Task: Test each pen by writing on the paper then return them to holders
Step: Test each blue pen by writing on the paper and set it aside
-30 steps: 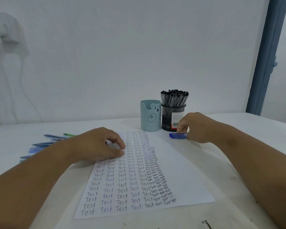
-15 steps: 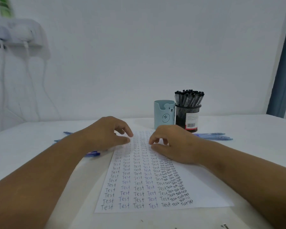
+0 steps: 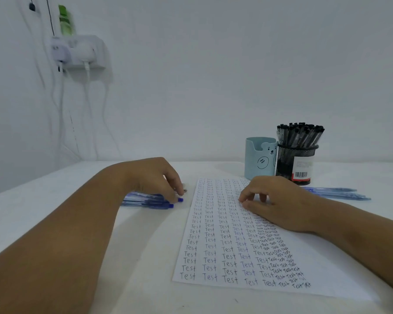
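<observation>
Left of the paper point(image 3: 236, 245), the blue pens point(image 3: 148, 200) lie crosswise, tips toward it, under the left hand point(image 3: 154, 177), whose curled fingers touch one, grip unclear, while the right hand point(image 3: 275, 200) rests loosely curled on the paper, holding nothing.

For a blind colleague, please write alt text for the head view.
A left hand reaches for blue pens left of a paper filled with "Test", where the right hand rests. Behind stand a blue cup and a mesh holder of black pens.
</observation>
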A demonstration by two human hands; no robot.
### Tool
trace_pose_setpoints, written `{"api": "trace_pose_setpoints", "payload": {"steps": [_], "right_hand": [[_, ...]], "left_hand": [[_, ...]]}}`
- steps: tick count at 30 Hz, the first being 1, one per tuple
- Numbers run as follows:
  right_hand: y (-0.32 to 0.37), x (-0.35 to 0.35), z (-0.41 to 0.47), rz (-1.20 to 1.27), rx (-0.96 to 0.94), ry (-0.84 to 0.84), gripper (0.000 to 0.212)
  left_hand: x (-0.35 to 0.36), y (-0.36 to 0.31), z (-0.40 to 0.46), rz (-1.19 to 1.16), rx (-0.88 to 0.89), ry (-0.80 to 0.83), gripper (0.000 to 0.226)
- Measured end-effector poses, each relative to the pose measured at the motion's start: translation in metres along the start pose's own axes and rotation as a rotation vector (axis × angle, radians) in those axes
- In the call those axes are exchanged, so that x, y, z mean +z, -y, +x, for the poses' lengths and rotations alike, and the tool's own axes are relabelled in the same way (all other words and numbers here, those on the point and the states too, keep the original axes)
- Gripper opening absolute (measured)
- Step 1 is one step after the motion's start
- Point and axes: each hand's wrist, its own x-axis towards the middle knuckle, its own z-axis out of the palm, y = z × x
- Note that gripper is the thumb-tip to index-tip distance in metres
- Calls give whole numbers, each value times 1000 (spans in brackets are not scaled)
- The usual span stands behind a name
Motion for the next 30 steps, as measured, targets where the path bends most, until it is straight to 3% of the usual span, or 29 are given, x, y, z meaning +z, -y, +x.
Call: {"api": "trace_pose_setpoints", "payload": {"steps": [7, 12, 18, 20, 22, 24, 27, 30], "right_hand": [[0, 0, 0, 18, 10, -2, 11], [0, 0, 0, 25, 10, -1, 10], [0, 1, 0, 35, 14, 3, 9], [1, 0, 0, 38, 19, 6, 9], [1, 0, 0, 31, 26, 10, 10], [2, 0, 0, 25, 31, 12, 12], [2, 0, 0, 20, 29, 6, 12], [2, 0, 0, 17, 28, 3, 10]], "left_hand": [[10, 1, 5, 46, 21, -37, 7], [5, -5, 2, -130, 117, -272, 10], [-3, -19, 3, -680, 323, -610, 19], [-6, -22, 6, -1052, 349, -662, 22], [-8, -24, 9, -1523, 317, -610, 24], [-4, -24, 12, -1849, 258, -522, 27], [8, -22, 18, -2065, 195, -458, 30], [15, -27, 18, -2125, 172, -434, 24]]}}
